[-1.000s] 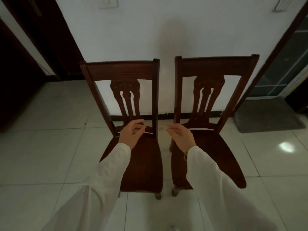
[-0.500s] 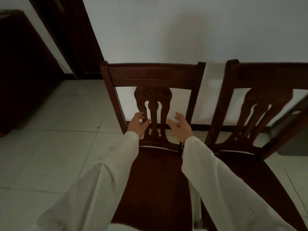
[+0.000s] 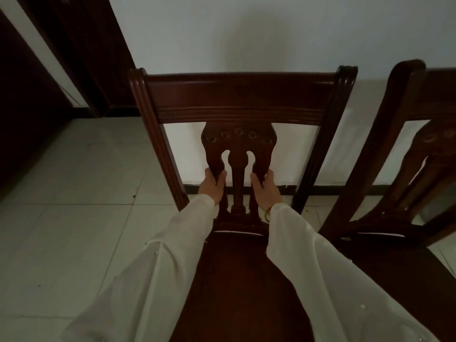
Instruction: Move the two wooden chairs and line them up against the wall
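Left chair [image 3: 237,95] fills mid-frame, back facing the wall [image 3: 246,33], seat toward the camera. Its back stands close to the wall; whether it touches can't be told from this angle. Right chair [image 3: 407,144] sits just beside it on the right, partly cut off by the frame edge, its back also toward the wall and angled a little relative to the left one. Narrow gap between the two back posts, white wall showing through.

Both hands are on the left chair's carved centre splat [image 3: 238,144], low down where it splits into slats. Left hand [image 3: 213,186] wraps the left outer slat: thumb on the inner side, fingers curled round the outer edge, closed on the wood. Right hand [image 3: 265,188] mirrors it on the right outer slat, thumb inside, fingers round the outside, also clamped. Fingers together on each hand, not spread. Middle slat stays free between the two hands.

White sleeves [image 3: 320,267] run from the bottom corners up over the seat [image 3: 237,280]. Gold bracelet [image 3: 267,214] at the right wrist.

Floor [image 3: 74,218] is pale tile. Dark baseboard [image 3: 345,188] runs along the wall foot. Dark door frame [image 3: 98,58] upper left.
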Demonstrator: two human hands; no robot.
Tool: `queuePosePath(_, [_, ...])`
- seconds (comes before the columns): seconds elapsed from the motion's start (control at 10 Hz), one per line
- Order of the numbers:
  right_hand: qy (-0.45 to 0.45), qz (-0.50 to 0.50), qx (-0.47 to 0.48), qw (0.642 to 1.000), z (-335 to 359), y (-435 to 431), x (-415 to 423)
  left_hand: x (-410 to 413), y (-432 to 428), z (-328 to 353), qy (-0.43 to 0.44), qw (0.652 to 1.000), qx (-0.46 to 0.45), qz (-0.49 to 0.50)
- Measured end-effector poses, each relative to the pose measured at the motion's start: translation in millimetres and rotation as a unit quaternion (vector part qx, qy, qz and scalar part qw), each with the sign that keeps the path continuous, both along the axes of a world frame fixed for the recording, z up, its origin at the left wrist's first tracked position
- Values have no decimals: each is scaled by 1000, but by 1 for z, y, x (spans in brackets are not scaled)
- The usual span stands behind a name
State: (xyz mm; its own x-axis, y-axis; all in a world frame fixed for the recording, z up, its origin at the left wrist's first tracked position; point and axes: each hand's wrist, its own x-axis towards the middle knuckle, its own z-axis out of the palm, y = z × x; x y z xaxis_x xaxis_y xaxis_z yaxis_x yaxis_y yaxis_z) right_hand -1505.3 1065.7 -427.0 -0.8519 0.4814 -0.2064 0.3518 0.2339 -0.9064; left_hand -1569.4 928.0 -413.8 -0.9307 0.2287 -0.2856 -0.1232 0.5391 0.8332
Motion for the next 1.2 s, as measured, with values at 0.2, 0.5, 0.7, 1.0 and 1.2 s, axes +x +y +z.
queuePosePath(0.2, [-5,-37,37,999,-12,2,-12,-8,10,-7,31,999,-29,31])
queuePosePath(0.5, [-27,-55,80,995,-21,16,-25,-14,22,-13,32,997,-50,55])
queuePosePath(0.7, [-49,-61,119,990,-15,35,-32,-15,40,-12,4,998,-29,64])
queuePosePath(1.0, [-57,-54,85,993,-1,41,-21,-15,41,-8,-19,1000,14,-15])
queuePosePath(1.2, [-84,-26,52,995,17,42,18,10,34,0,-37,999,5,-38])
